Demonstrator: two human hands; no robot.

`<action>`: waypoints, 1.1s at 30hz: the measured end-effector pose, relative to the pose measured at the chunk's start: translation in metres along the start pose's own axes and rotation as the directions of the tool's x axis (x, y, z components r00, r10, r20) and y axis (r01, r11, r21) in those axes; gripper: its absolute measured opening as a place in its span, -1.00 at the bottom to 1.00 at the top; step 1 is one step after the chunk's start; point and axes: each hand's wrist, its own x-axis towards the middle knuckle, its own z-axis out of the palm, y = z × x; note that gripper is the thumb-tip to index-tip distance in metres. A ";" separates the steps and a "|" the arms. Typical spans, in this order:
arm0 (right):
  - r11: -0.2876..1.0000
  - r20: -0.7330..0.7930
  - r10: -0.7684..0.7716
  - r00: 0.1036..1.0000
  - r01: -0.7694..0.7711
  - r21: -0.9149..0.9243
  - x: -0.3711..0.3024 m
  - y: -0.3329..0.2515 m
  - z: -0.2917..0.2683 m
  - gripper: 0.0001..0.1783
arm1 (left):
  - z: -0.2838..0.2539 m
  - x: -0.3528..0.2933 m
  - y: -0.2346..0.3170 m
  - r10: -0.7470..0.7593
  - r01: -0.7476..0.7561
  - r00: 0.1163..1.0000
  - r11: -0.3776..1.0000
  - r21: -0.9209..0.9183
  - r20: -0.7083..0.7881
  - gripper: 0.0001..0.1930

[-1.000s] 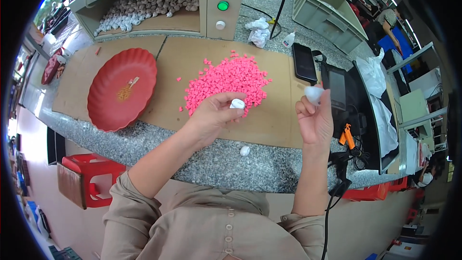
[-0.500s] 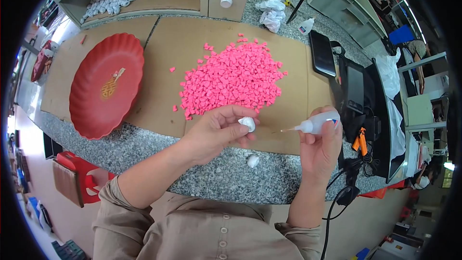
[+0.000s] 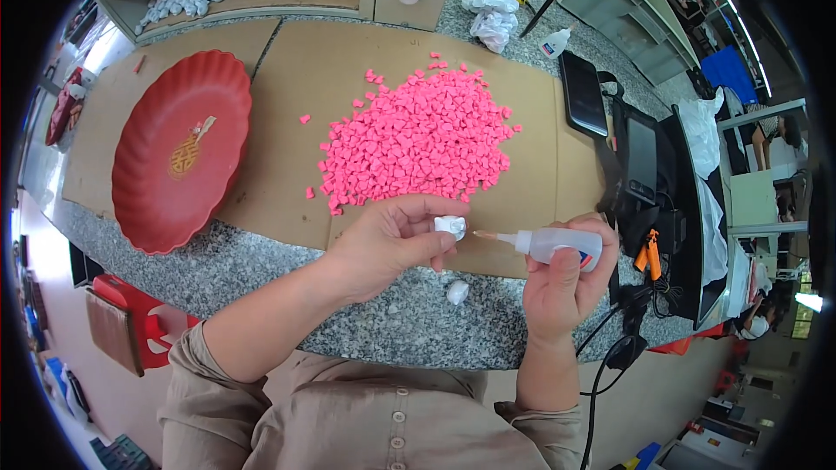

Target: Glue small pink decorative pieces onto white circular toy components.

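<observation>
A small white, rounded piece [image 3: 450, 226] is pinched between the thumb and fingers of my left hand [image 3: 396, 239]. My right hand [image 3: 564, 287] is closed round a translucent squeeze bottle [image 3: 554, 245], which lies nearly level. Its thin nozzle points left, with the tip just short of the white piece. Another white piece [image 3: 457, 292] rests on the granite below my left hand. Beyond both hands spreads a heap of small pink pieces [image 3: 418, 135] on cardboard [image 3: 296, 96].
To the left stands a red scalloped tray [image 3: 144, 157]. Behind is a box [image 3: 279, 0] with many white and brownish pieces. A black phone [image 3: 583, 96], a small white bottle [image 3: 555, 42], crumpled plastic [image 3: 494, 22] and dark devices with cables [image 3: 643, 157] lie to the right.
My right hand has brought the bottle left, so its tip is now close to the white piece. The piece has turned a little in my left fingers. The view has shifted slightly.
</observation>
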 end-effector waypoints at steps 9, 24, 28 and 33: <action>0.997 0.049 -0.027 0.998 0.030 -0.074 -0.001 0.003 0.001 -0.70 | 0.000 0.000 -0.002 0.050 -0.050 0.999 0.999 0.013 -0.007 -0.77; 0.992 0.109 -0.032 0.993 0.045 -0.117 -0.002 0.005 -0.003 -0.68 | 0.002 -0.001 -0.001 0.030 -0.030 0.999 0.998 0.059 -0.009 -0.78; 0.992 0.110 -0.033 0.993 0.046 -0.115 -0.001 0.006 -0.003 -0.69 | 0.002 -0.001 -0.002 0.034 -0.034 0.999 0.998 0.055 -0.002 -0.78; 0.993 0.133 -0.017 0.991 0.032 -0.114 -0.001 0.006 -0.006 -0.69 | 0.003 -0.001 -0.001 0.037 -0.036 0.999 0.997 0.067 -0.015 -0.77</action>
